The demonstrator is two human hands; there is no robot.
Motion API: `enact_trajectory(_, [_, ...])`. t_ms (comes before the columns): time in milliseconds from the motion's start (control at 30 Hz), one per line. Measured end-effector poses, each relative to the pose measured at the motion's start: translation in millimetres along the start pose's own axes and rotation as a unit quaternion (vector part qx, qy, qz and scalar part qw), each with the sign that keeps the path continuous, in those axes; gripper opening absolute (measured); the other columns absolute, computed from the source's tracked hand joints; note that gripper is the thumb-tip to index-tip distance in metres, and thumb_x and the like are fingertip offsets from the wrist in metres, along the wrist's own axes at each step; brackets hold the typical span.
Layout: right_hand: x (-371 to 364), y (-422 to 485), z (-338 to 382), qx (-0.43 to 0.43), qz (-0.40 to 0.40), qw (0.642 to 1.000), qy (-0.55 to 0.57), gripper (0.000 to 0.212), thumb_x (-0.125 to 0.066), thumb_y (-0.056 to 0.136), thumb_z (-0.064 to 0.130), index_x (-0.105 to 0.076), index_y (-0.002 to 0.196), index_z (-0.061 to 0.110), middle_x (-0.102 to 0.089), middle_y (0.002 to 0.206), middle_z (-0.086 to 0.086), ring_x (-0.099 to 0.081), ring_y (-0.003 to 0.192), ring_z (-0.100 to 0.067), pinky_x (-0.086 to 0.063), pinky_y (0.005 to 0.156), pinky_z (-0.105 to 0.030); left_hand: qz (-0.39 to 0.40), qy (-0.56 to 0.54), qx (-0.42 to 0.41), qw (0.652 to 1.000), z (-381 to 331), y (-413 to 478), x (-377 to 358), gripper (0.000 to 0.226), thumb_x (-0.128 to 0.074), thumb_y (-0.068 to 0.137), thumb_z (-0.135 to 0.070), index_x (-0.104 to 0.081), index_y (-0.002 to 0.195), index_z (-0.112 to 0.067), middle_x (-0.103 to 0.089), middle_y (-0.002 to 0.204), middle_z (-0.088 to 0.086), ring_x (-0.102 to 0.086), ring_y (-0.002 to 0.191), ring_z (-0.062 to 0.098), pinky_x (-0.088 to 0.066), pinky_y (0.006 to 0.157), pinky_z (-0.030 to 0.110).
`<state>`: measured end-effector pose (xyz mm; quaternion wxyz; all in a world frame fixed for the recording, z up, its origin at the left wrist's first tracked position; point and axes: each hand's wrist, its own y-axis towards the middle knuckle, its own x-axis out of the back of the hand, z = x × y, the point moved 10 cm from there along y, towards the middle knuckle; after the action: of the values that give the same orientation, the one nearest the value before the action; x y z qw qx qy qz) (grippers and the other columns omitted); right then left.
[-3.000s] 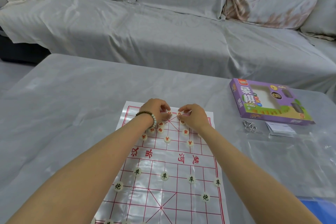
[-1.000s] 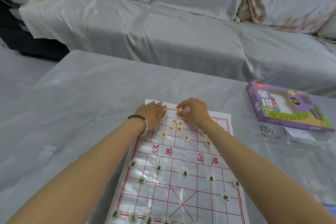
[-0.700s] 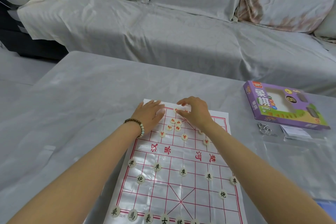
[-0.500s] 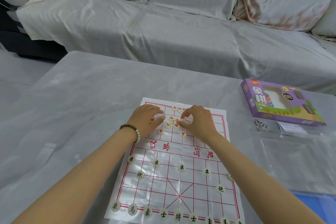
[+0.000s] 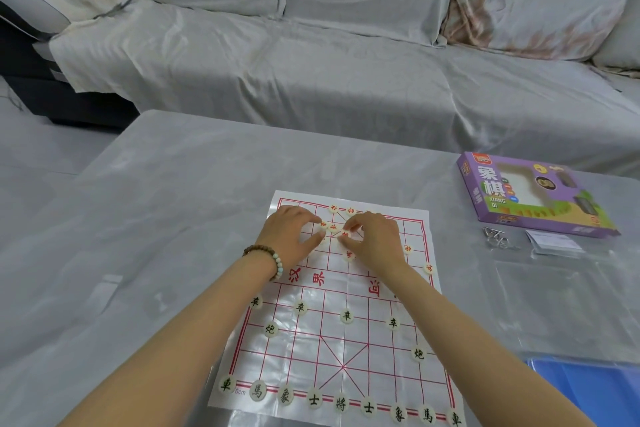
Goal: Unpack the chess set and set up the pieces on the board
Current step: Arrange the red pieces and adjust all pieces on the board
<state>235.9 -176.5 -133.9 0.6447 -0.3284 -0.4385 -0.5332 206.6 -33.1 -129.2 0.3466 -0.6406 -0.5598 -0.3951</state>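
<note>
Grey sheeting covers the sofa and the worktop, where the board lies flat. Black pieces fill its near rows. At the far end the left hand rests bent fingers on red pieces; whether it grips them is unclear. The right hand pinches a red piece. A purple box lies to the right, its contents unreadable.

Flat white board, red grid. Near rows hold the black-lettered pieces, set up. At far end red-lettered pieces mostly bunched, few placed
</note>
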Motion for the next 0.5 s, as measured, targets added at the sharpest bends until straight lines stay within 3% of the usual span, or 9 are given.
enact_trajectory(100, [27,3,-30,-0.034,-0.044,0.994,0.097,0.020,-0.066,0.084,0.031,-0.067,0.101,0.021,-0.067,0.100,0.007,-0.058,0.090,-0.007,-0.045,0.090,-0.028,0.009,-0.008,0.000,1.000,-7,7,-1,0.038,-0.043,0.093,-0.044,-0.051,0.126,-0.026,-0.047,0.135,-0.006,-0.034,0.129,0.013,-0.027,0.107,0.032])
enact_trajectory(200, [45,11,-67,-0.074,-0.058,0.989,0.111,0.021,-0.064,0.086,0.025,-0.065,0.106,0.019,-0.067,0.102,0.004,-0.057,0.088,-0.007,-0.046,0.080,-0.023,0.013,-0.022,-0.002,1.000,-18,15,-3,0.038,-0.044,0.093,-0.041,-0.051,0.128,-0.025,-0.047,0.136,-0.005,-0.034,0.129,0.014,-0.026,0.108,0.032])
enact_trajectory(300, [44,22,-92,-0.095,-0.022,0.991,0.088,0.022,-0.063,0.087,0.025,-0.065,0.107,0.018,-0.066,0.105,0.003,-0.058,0.090,-0.010,-0.047,0.078,-0.025,0.016,-0.020,-0.007,1.000,-30,25,-7,0.039,-0.044,0.094,-0.039,-0.049,0.129,-0.023,-0.046,0.137,-0.004,-0.033,0.130,0.015,-0.027,0.109,0.032])
enact_trajectory(500, [28,39,-91,-0.056,0.051,0.996,0.043,0.019,-0.063,0.086,0.021,-0.068,0.104,0.020,-0.065,0.107,0.002,-0.056,0.091,-0.009,-0.047,0.083,-0.026,0.041,0.021,-0.022,0.999,-46,46,-22,0.047,-0.040,0.095,-0.042,-0.039,0.138,-0.022,-0.038,0.144,-0.003,-0.028,0.134,0.017,-0.023,0.110,0.034])
